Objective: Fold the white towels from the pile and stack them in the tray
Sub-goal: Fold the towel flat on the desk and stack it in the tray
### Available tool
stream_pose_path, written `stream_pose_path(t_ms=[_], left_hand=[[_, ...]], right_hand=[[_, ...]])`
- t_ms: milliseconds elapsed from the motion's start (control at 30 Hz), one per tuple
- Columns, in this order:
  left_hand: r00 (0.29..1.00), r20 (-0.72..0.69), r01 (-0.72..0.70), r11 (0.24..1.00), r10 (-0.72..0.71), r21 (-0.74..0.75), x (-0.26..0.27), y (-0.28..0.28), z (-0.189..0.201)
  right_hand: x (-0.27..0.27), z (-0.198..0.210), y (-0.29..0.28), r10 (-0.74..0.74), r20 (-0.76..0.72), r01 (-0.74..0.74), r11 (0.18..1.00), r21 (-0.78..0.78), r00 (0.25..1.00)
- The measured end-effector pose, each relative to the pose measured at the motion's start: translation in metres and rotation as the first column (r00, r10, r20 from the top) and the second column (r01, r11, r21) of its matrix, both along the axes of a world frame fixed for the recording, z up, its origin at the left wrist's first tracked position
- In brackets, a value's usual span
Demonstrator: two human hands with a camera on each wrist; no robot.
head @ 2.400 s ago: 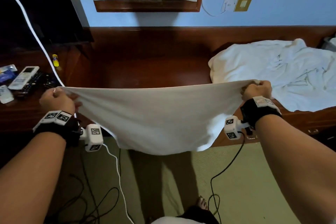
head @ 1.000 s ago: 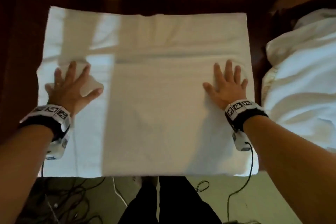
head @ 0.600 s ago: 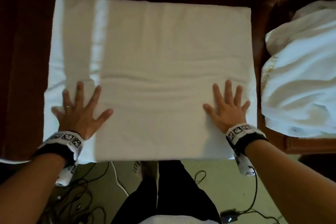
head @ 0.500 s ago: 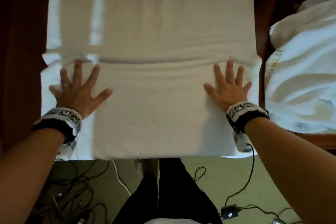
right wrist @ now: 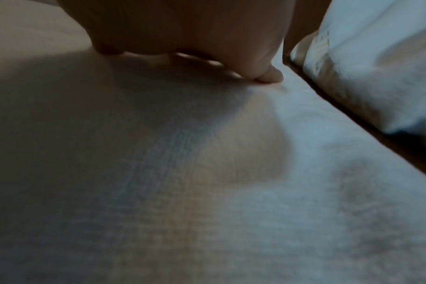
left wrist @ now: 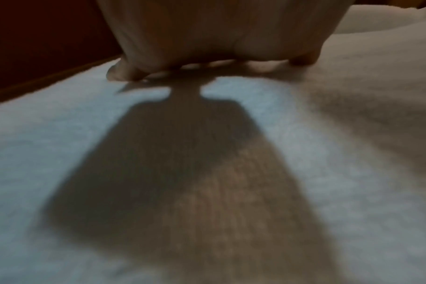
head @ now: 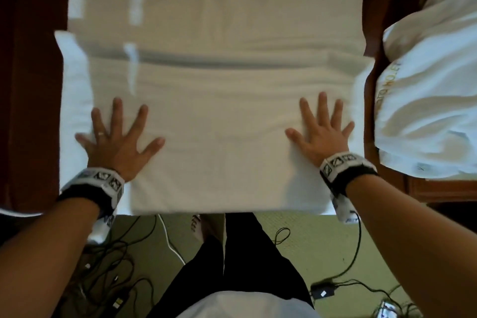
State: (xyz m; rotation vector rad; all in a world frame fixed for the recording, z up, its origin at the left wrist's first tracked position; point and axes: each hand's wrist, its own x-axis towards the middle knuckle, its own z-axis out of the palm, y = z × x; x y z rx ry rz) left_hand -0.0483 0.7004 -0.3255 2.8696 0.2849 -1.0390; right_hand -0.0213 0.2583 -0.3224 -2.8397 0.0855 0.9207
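Pressing flat with fingers spread wide, the left hand (head: 117, 142) and right hand (head: 321, 134) lie palm-down on the white towel (head: 219, 100) spread over the dark wooden desk (head: 31, 85), the pile (head: 428, 100) just right of it. From the left wrist, straight fingers (left wrist: 121, 72) touch towel cloth near its edge. From the right wrist, fingertips (right wrist: 270, 75) rest on the towel beside the pile (right wrist: 377, 67).

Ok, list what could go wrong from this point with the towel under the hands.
1. The towel has its near edge at the wooden surface's front lip; pushed unevenly, it could slide floorward.
2. A ridge crosses it ahead of the left hand and right hand; pressed in, it may set a crooked crease.
3. The pile lies close on the right; the towel's edge could snag it.
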Motion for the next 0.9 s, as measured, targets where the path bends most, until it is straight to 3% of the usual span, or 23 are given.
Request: stream_pose_path(t_ms=[167,300,433,600,700,800,900], left_hand=[[0.998,0.051,0.031,0.999,-0.029,-0.044,0.055,0.001,0.004],[1.0,0.009,0.02,0.998,-0.02,-0.06,-0.009,-0.007,0.012],[0.996,-0.072,-0.05,0.996,0.045,-0.069,-0.068,-0.012,0.011],[0.999,0.014,-0.047,0.999,0.047,-0.018,-0.014,-0.01,-0.002],[0.998,0.05,-0.031,0.997,0.034,-0.064,0.007,-0.01,0.001],[0.989,0.149,0.013,0.995,0.001,-0.095,-0.029,-0.002,0.005],[0.994,0.11,0.011,0.999,-0.006,-0.045,-0.101,0.018,0.0]], right_hand=[[0.044,-0.003,0.005,-0.015,0.061,0.014,1.0,0.018,0.998],[-0.028,0.006,0.01,-0.06,0.101,0.059,0.998,0.012,0.993],[-0.086,0.005,0.003,-0.049,-0.019,0.049,0.998,-0.03,0.999],[-0.024,-0.009,0.002,-0.016,0.07,0.018,1.0,-0.023,0.997],[0.0,-0.007,0.0,-0.002,0.088,0.003,1.0,-0.011,0.996],[-0.027,0.0,0.0,-0.027,0.162,0.032,0.999,-0.024,0.986],[-0.095,0.002,-0.012,-0.052,0.167,0.059,0.997,-0.039,0.985]])
